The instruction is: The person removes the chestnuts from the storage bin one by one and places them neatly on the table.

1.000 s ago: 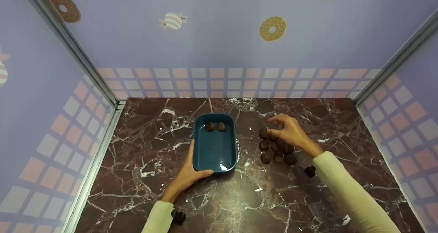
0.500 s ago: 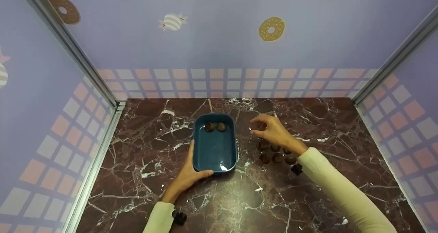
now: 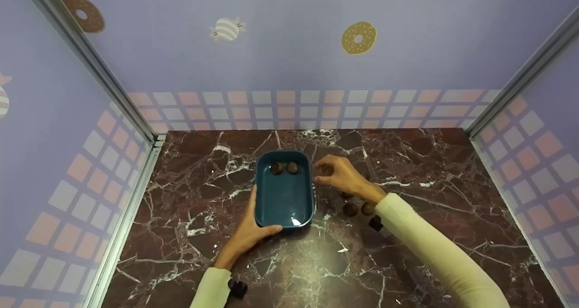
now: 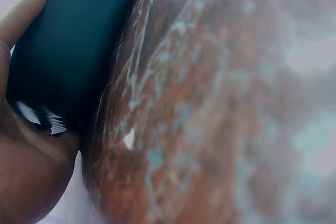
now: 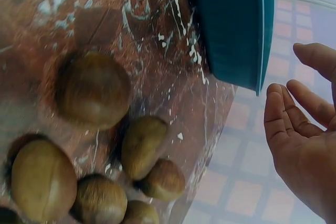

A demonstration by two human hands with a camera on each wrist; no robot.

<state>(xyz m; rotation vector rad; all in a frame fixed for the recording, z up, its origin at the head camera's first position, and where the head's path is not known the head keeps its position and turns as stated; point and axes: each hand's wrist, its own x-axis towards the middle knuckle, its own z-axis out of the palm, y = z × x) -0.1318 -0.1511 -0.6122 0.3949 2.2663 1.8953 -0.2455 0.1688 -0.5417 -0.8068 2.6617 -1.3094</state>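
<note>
A blue rectangular dish (image 3: 285, 204) stands on the marbled tabletop, with two brown chestnuts (image 3: 292, 168) at its far end. My left hand (image 3: 248, 226) grips the dish's near left corner, thumb along the near rim and fingers along the left side. The left wrist view shows that hand (image 4: 31, 171) against the dish wall. My right hand (image 3: 341, 174) is just right of the dish rim, fingers bent toward the thumb. I cannot tell whether a chestnut is between them. Below it, several loose chestnuts (image 5: 94, 90) lie together, partly hidden by the right arm in the head view.
A purple wall (image 3: 289, 59) with a pink and white check band rises at the back. Side panels with metal frame rails (image 3: 122, 86) stand at left and right. Marbled tabletop (image 3: 203, 244) surrounds the dish.
My right hand has moved left from the chestnut pile to beside the dish's right rim, fingers bent. My left hand, the dish and its two chestnuts stay put.
</note>
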